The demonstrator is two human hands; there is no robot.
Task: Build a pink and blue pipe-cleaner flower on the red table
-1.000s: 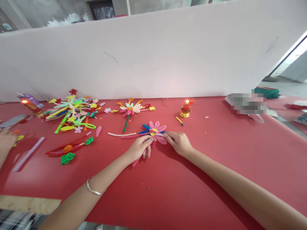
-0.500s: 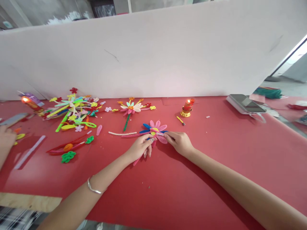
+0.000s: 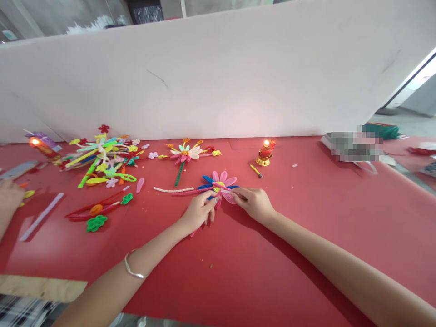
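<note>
A pipe-cleaner flower [image 3: 223, 177] with pink and blue petals and a yellow centre lies between my two hands over the red table. My left hand [image 3: 199, 211] pinches it at the lower left of the centre, hiding part of it. My right hand [image 3: 257, 204] is closed at the flower's right side, its fingertips on a short pale strip [image 3: 226, 191] that crosses the petals near the centre. Leftward from the flower run a long pink pipe cleaner [image 3: 185, 193] and a white pipe cleaner [image 3: 173, 190].
Behind the flower stand a finished-looking pipe-cleaner flower [image 3: 185, 154] and a lit red candle [image 3: 265, 153], with a yellow stub [image 3: 256, 171] near it. At left lie a colourful pipe-cleaner pile [image 3: 105, 156], another lit candle [image 3: 44, 150] and another person's hand [image 3: 11, 197]. A white panel [image 3: 218, 81] rises behind.
Both hands stay at the flower with almost the same grip. The pale strip in my right fingers has shifted slightly; the rest looks the same.
</note>
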